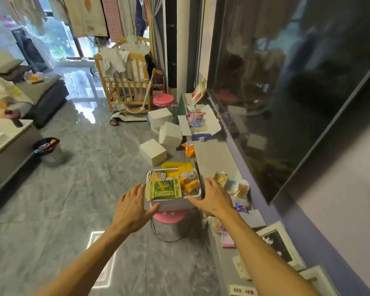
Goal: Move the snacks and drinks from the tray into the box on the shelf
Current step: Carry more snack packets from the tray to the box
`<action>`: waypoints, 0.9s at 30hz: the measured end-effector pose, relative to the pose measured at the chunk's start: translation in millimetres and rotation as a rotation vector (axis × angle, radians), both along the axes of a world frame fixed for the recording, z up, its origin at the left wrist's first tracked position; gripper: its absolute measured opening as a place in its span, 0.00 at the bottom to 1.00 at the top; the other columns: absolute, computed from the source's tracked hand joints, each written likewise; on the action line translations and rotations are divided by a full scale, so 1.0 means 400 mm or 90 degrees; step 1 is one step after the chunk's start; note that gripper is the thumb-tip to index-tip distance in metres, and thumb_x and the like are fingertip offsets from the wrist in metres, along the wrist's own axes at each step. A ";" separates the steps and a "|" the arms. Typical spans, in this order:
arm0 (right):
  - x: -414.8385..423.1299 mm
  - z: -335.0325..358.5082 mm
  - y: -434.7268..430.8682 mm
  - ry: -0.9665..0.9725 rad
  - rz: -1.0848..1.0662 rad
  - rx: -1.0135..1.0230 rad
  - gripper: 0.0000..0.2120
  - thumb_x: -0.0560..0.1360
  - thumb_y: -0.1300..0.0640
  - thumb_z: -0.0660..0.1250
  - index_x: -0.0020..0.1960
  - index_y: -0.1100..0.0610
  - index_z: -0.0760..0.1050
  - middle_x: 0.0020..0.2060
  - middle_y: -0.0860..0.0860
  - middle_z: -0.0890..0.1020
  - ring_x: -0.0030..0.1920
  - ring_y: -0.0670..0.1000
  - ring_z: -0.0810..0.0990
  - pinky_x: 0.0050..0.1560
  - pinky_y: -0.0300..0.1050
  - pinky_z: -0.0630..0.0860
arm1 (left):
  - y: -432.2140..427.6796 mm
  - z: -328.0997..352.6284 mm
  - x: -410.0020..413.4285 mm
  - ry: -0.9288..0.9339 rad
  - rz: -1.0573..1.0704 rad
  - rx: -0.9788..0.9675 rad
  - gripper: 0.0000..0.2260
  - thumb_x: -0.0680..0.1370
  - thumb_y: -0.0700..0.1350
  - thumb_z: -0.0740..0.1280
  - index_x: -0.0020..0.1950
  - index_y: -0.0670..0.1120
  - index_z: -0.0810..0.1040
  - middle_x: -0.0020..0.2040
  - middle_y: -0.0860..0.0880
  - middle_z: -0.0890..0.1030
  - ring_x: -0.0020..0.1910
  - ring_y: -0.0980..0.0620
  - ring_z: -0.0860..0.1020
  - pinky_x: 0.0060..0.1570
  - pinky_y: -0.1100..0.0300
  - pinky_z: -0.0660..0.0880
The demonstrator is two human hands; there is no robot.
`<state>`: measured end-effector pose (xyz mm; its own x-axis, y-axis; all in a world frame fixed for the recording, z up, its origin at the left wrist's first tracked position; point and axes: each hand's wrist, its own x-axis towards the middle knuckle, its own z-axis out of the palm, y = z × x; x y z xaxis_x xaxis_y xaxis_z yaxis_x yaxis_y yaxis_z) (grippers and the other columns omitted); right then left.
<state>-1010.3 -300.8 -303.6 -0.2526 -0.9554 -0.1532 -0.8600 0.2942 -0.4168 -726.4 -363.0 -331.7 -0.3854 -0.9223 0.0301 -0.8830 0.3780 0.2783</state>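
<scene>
A white tray (173, 205) full of snacks rests on a pink stool (169, 216) beside the low grey shelf (209, 159). A green packet (163, 189) lies on top at the front, with yellow and orange packets (188, 184) behind it. My left hand (135, 207) is against the tray's left front corner, fingers spread. My right hand (212, 197) is on its right side, thumb along the front wall. Farther along the shelf stands an open white box (209, 122) with some packets inside.
Loose snacks and small jars (237, 186) lie on the shelf right of the tray. White cartons (158, 137) are stacked on the floor ahead. A large dark TV screen (286, 92) hangs on the right wall. Picture frames (280, 240) lie on the near shelf. A bin (47, 150) stands at the left.
</scene>
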 end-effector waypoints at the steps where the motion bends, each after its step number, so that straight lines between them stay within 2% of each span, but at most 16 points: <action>1: -0.012 -0.016 -0.041 -0.003 0.002 0.008 0.47 0.68 0.22 0.65 0.76 0.50 0.63 0.74 0.52 0.71 0.71 0.57 0.75 0.65 0.59 0.78 | -0.035 -0.007 -0.011 -0.004 0.000 0.004 0.44 0.77 0.76 0.56 0.84 0.48 0.58 0.81 0.46 0.66 0.78 0.46 0.67 0.77 0.46 0.62; 5: -0.049 -0.078 -0.206 0.006 0.005 0.034 0.49 0.67 0.21 0.63 0.77 0.51 0.64 0.73 0.52 0.72 0.71 0.57 0.74 0.66 0.59 0.78 | -0.195 -0.045 -0.047 -0.016 -0.010 0.030 0.42 0.78 0.74 0.57 0.82 0.47 0.60 0.79 0.46 0.68 0.76 0.46 0.69 0.76 0.45 0.64; 9: -0.069 -0.136 -0.376 0.008 -0.002 0.067 0.53 0.70 0.23 0.65 0.82 0.54 0.57 0.79 0.54 0.67 0.77 0.58 0.69 0.71 0.58 0.73 | -0.379 -0.116 -0.072 -0.021 -0.023 0.064 0.42 0.77 0.75 0.57 0.81 0.48 0.61 0.78 0.46 0.70 0.74 0.46 0.71 0.74 0.44 0.65; 14: -0.068 -0.235 -0.576 0.005 -0.061 0.105 0.50 0.70 0.25 0.67 0.80 0.54 0.61 0.75 0.54 0.71 0.72 0.58 0.73 0.67 0.56 0.75 | -0.633 -0.210 -0.109 -0.015 -0.043 0.134 0.46 0.74 0.80 0.51 0.81 0.48 0.62 0.75 0.47 0.72 0.72 0.46 0.72 0.73 0.43 0.67; 19: -0.047 -0.349 -0.726 -0.032 -0.081 0.177 0.50 0.71 0.25 0.65 0.82 0.53 0.59 0.78 0.54 0.69 0.75 0.59 0.70 0.71 0.56 0.71 | -0.829 -0.305 -0.152 -0.024 -0.060 0.187 0.48 0.70 0.83 0.49 0.79 0.51 0.65 0.73 0.48 0.74 0.69 0.46 0.75 0.70 0.42 0.69; 24: -0.071 -0.502 -0.826 -0.054 -0.069 0.250 0.51 0.71 0.27 0.67 0.83 0.53 0.55 0.80 0.56 0.66 0.77 0.61 0.68 0.75 0.60 0.68 | -0.922 -0.460 -0.201 -0.092 -0.088 0.287 0.47 0.73 0.80 0.56 0.82 0.49 0.61 0.77 0.47 0.70 0.72 0.44 0.72 0.72 0.43 0.66; 27: -0.103 -0.605 -0.869 -0.050 -0.053 0.275 0.50 0.72 0.28 0.68 0.83 0.53 0.54 0.80 0.56 0.65 0.78 0.61 0.67 0.76 0.61 0.66 | -0.965 -0.589 -0.222 -0.140 -0.092 0.355 0.49 0.69 0.81 0.61 0.81 0.51 0.60 0.78 0.47 0.68 0.73 0.43 0.71 0.73 0.41 0.64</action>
<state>-1051.3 -648.3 -545.5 -0.2973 -0.7767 -0.5554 -0.7972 0.5220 -0.3033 -815.3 -749.1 -567.2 -0.4496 -0.7147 -0.5359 -0.8931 0.3478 0.2854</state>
